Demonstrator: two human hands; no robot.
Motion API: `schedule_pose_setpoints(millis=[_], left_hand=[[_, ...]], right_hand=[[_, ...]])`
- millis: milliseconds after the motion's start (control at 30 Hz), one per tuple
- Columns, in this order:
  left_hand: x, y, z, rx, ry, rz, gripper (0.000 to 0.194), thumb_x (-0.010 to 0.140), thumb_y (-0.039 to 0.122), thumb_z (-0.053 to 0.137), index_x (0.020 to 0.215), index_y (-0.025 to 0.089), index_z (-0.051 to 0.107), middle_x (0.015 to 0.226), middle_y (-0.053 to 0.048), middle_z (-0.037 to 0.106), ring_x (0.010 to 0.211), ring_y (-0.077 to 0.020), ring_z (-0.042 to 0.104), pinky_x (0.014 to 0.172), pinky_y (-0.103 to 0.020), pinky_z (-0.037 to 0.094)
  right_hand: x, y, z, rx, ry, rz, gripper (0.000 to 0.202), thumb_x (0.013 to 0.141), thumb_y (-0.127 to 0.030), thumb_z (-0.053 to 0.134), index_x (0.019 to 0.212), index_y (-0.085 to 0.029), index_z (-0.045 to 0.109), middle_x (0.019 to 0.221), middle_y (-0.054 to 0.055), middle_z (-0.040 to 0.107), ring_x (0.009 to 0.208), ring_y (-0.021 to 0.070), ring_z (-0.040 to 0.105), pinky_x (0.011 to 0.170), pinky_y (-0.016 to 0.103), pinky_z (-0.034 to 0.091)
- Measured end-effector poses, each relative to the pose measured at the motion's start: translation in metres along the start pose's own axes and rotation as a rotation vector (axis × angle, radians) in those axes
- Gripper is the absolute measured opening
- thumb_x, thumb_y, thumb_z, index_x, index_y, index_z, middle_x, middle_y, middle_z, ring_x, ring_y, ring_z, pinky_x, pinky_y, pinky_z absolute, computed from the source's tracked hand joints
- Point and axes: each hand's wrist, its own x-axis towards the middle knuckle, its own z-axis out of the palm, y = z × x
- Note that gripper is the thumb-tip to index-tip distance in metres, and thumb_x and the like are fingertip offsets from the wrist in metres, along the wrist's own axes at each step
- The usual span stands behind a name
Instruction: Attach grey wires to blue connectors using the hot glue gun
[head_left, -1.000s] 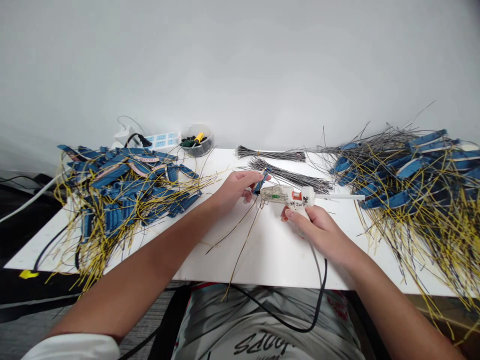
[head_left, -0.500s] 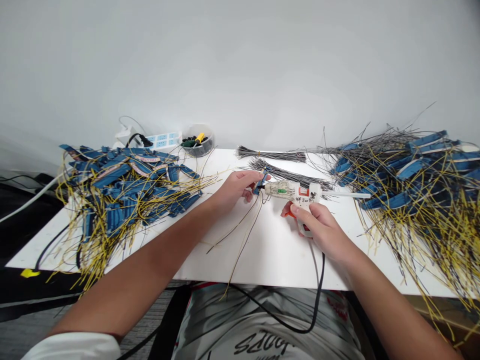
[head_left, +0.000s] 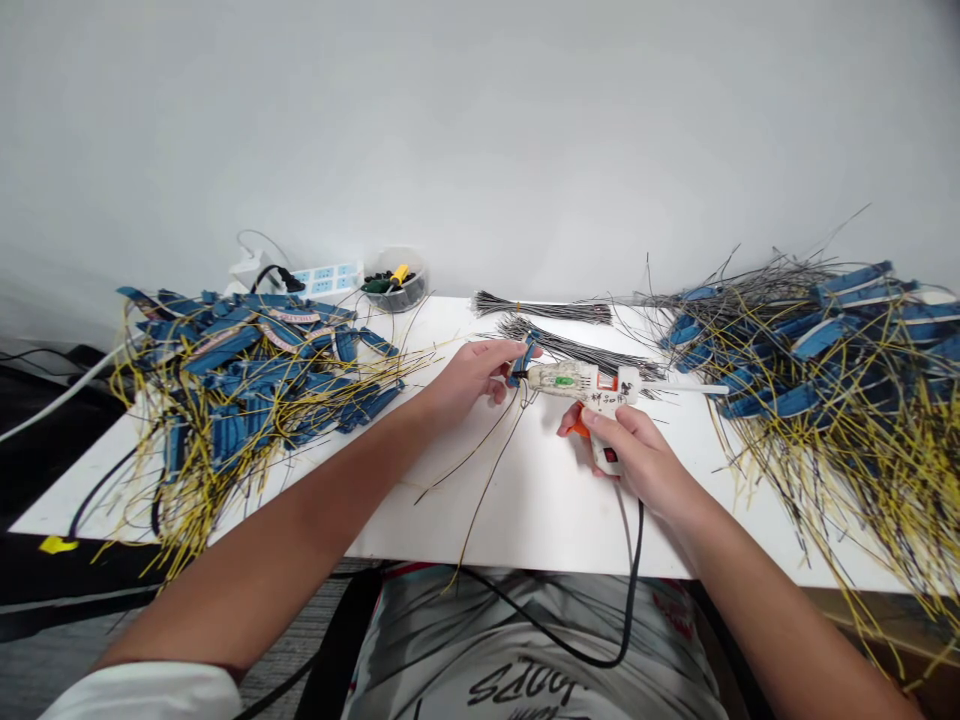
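My left hand (head_left: 484, 372) pinches a small blue piece (head_left: 528, 352) with thin yellow and black wires (head_left: 486, 462) trailing from it toward me. In my right hand (head_left: 630, 440) is a white hot glue gun (head_left: 577, 381), held level with a finger at its orange trigger. The gun's nozzle meets or nearly meets the blue piece; whether they touch I cannot tell. A white glue stick (head_left: 694, 388) pokes out of the gun's rear, and a black cord (head_left: 634, 580) hangs from its handle.
Blue pieces with yellow and black wires (head_left: 240, 380) are heaped at left, and another such heap (head_left: 840, 370) lies at right. Bundles of dark wires (head_left: 544, 307) lie behind my hands. A power strip (head_left: 326, 280) and a clear tub (head_left: 397, 285) stand at back left.
The glue gun has shifted slightly left, its nozzle closer to the blue piece. My left hand and the blue piece have barely moved.
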Motion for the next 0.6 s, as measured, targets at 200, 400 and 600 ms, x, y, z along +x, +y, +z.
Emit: schedule_pose_setpoints(millis=[200, 400, 600], left_hand=[[0.0005, 0.0005, -0.0007, -0.023, -0.009, -0.016, 0.046, 0.089, 0.054, 0.074, 0.113, 0.016, 0.081, 0.076, -0.002, 0.056, 0.051, -0.0071, 0.047, 0.044, -0.021, 0.039], [0.0012, -0.0011, 0.0001, -0.06, -0.03, 0.012, 0.048, 0.089, 0.054, 0.076, 0.116, 0.015, 0.08, 0.094, -0.009, 0.067, 0.068, -0.0108, 0.056, 0.048, -0.019, 0.045], [0.0011, 0.0003, 0.0011, -0.086, -0.021, 0.008, 0.047, 0.089, 0.05, 0.076, 0.118, 0.014, 0.078, 0.104, -0.012, 0.069, 0.077, -0.0134, 0.059, 0.049, -0.019, 0.047]], right_hand=[[0.0008, 0.0006, 0.0018, 0.017, 0.0, 0.019, 0.044, 0.092, -0.067, 0.068, 0.1, -0.024, 0.079, 0.101, 0.006, 0.063, 0.078, 0.0152, 0.047, 0.056, 0.02, 0.044], [0.0016, 0.0014, 0.0026, 0.047, -0.012, -0.041, 0.044, 0.094, -0.063, 0.067, 0.1, -0.021, 0.079, 0.103, 0.008, 0.066, 0.074, 0.0149, 0.046, 0.052, 0.022, 0.042], [-0.0007, -0.004, 0.006, 0.083, 0.0, -0.066, 0.044, 0.09, -0.062, 0.07, 0.097, -0.019, 0.078, 0.101, 0.009, 0.068, 0.07, 0.0145, 0.046, 0.05, 0.024, 0.04]])
